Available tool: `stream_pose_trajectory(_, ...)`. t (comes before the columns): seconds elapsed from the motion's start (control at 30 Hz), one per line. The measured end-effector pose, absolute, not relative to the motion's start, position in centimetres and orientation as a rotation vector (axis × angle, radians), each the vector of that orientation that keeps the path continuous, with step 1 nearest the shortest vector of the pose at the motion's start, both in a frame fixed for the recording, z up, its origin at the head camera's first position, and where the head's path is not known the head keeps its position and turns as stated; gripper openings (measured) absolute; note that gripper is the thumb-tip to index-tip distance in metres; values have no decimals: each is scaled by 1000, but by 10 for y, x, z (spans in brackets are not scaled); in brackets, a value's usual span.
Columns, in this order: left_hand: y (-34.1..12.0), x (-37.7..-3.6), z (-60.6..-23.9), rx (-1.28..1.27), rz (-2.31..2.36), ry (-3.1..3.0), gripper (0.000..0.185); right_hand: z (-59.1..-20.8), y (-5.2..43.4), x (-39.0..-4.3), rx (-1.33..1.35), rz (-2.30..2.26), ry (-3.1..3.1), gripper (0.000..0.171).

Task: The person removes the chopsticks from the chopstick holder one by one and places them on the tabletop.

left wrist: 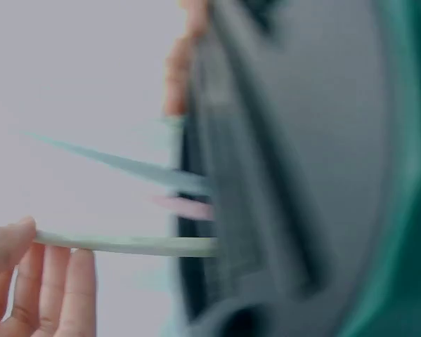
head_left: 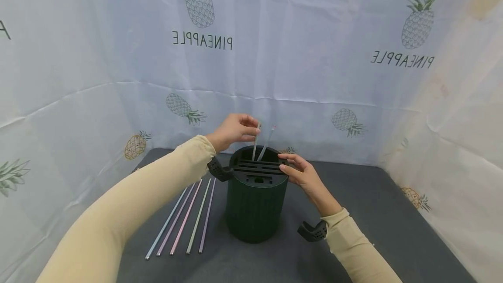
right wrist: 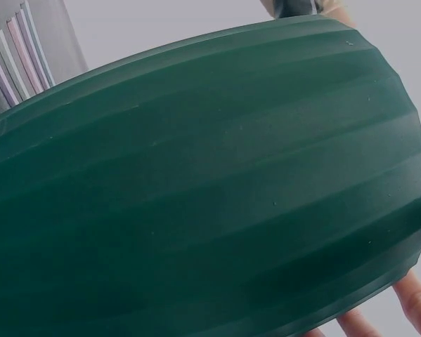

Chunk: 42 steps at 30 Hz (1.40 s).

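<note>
My left hand (head_left: 235, 131) pinches the upper end of a pale green chopstick (left wrist: 140, 244) between thumb and fingers. The chopstick's other end goes down into the back opening of a dark green ribbed utensil holder (head_left: 255, 213). Beside it a light blue chopstick (head_left: 266, 145) leans in the same opening, and a pink chopstick (left wrist: 188, 208) shows there in the left wrist view. At the holder's right rim, my right hand (head_left: 301, 173) holds on with fingers and thumb over the edge. Ribbed green wall fills most of the right wrist view.
Several coloured chopsticks, including a pink one (head_left: 186, 217), lie side by side on the dark table (head_left: 342, 213) left of the holder. The holder's black top (head_left: 257, 167) has long slots. White pineapple-print cloth (head_left: 275, 69) hangs behind and at both sides.
</note>
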<state>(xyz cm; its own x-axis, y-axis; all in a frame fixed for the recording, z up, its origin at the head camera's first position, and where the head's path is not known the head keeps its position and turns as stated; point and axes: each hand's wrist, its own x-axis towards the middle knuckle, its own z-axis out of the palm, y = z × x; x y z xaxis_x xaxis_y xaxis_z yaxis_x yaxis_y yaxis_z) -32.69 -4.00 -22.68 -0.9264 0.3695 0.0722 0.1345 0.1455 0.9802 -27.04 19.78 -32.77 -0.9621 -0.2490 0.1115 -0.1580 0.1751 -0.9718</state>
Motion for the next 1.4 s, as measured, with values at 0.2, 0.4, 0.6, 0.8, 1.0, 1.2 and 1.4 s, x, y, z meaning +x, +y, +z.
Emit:
stream_pose_trajectory(0.2, -74, -320, -191, 608, 2370, 1985, 14, -327, 199, -269, -426, -1927, 2359, 49)
stream_pose_trajectory(0.4, -121, -312, -158, 615, 2909, 1592, 19, -326, 203, -267, -407, -1922, 2377, 49)
stream_pose_trajectory(0.6, -167, -308, -162, 444, 3073, 1534, 28, -326, 205, -266, -384, -1937, 2371, 50)
stream_pose_trajectory(0.8, -203, -314, -206, 246, 2891, 1843, 22, -326, 206, -266, -374, -1955, 2364, 50)
stream_pose_trajectory(1.0, -228, -320, -263, 70, 2613, 2114, 14, -327, 205, -268, -388, -1962, 2358, 50)
stream_pose_trajectory(1.2, -242, -322, -316, -83, 2103, 2462, 41, -328, 201, -269, -420, -1952, 2354, 49)
stream_pose_trajectory(1.4, -252, -322, -359, -115, 1838, 2523, 51, -329, 199, -270, -442, -1944, 2354, 48)
